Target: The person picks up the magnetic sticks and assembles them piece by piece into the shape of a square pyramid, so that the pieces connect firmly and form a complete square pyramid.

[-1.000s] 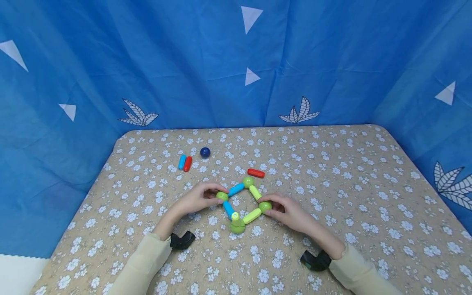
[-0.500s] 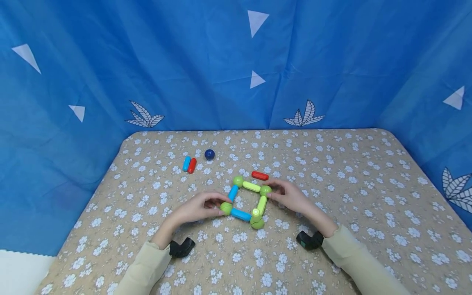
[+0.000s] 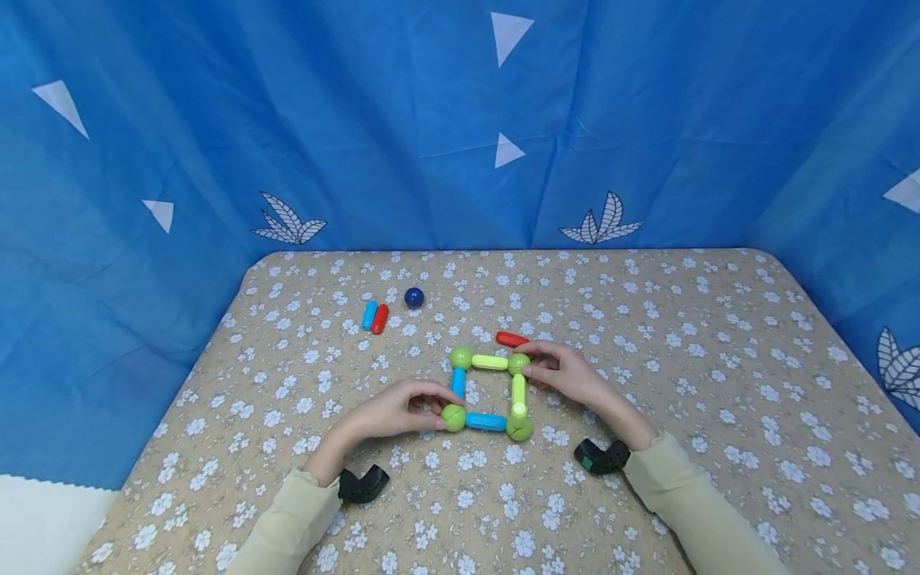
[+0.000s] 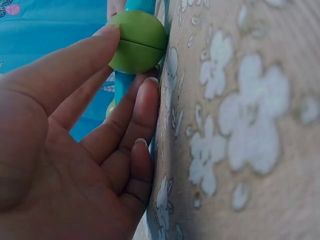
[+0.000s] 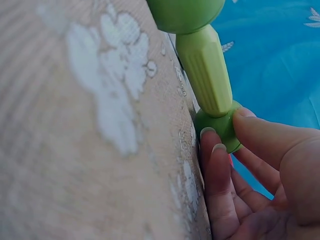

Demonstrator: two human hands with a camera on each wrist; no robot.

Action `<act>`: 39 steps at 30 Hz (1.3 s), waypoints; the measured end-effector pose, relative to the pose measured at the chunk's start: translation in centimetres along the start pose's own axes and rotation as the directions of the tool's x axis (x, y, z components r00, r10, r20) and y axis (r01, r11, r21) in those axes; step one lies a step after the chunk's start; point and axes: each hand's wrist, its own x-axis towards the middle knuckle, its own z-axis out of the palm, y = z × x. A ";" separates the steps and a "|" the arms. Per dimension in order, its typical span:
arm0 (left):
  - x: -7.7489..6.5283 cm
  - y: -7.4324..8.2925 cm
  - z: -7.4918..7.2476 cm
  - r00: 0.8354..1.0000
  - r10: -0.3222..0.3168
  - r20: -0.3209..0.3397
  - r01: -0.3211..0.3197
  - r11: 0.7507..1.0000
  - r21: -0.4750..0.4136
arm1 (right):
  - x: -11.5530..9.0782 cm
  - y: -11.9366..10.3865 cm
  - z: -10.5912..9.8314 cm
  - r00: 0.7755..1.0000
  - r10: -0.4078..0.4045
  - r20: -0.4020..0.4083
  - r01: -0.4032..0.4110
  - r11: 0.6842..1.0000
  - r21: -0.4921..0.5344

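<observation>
A four-sided frame of magnetic rods and green balls lies on the cloth. In the head view, my left hand (image 3: 404,409) pinches its near-left green ball (image 3: 454,418); the left wrist view shows the thumb on that ball (image 4: 137,42). My right hand (image 3: 568,374) grips the far-right ball (image 3: 518,364) between thumb and fingers, also seen in the right wrist view (image 5: 220,127). Blue rods (image 3: 485,422) form the left and near sides, yellow-green rods (image 3: 490,362) the far and right sides. Another yellow-green rod (image 3: 519,408) appears to stand on the near-right ball (image 3: 519,430).
Just beyond the frame lies a red rod (image 3: 512,339), close to my right fingers. Farther left are a blue rod (image 3: 370,315), a second red rod (image 3: 380,319) and a dark blue ball (image 3: 414,298). A blue curtain (image 3: 402,120) hangs behind the flowered tablecloth (image 3: 683,335).
Both hands have turned the frame counterclockwise, from a diamond to lying square with the table. The left-held ball came nearer, while the right-held one went farther away. The view shifted slightly.
</observation>
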 end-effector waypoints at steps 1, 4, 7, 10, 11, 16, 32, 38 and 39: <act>0.0 0.1 0.0 1.000 -0.008 0.000 0.008 1.000 -0.005 | 0.0 0.0 0.0 1.000 -0.003 -0.001 0.003 1.000 0.002; 0.0 0.1 0.0 1.000 -0.011 0.008 0.012 1.000 -0.021 | 0.0 0.0 0.0 1.000 -0.004 -0.008 0.004 1.000 0.001; -0.2 -0.1 -0.2 1.000 -0.007 0.021 0.008 0.999 -0.045 | -0.1 0.1 0.0 1.000 -0.009 -0.014 0.009 1.000 -0.004; -0.4 -0.3 -0.6 0.999 -0.011 0.032 0.014 0.996 -0.088 | -0.3 0.4 0.1 1.000 -0.024 -0.016 0.023 1.000 -0.011; -0.5 -0.4 -0.8 0.999 -0.020 0.029 0.023 0.994 -0.104 | -0.3 0.5 0.1 0.999 -0.028 -0.016 0.028 1.000 -0.010; -1.0 -0.8 -3.1 0.985 -0.112 -0.134 0.087 0.979 -0.184 | -0.4 0.7 0.3 0.999 -0.033 -0.024 0.032 0.999 -0.013; -0.2 -5.2 -11.0 0.666 -0.356 -0.656 0.214 0.933 -0.289 | -0.2 0.2 0.5 0.998 -0.041 -0.051 0.039 0.999 -0.031; 0.3 -6.2 -11.3 0.690 -0.406 -0.599 0.342 0.912 -0.225 | -0.2 0.0 0.5 0.998 -0.041 -0.050 0.039 0.999 -0.035; 0.4 -6.2 -11.3 0.694 -0.407 -0.594 0.354 0.911 -0.211 | -0.2 0.1 0.5 0.998 -0.041 -0.051 0.039 0.999 -0.033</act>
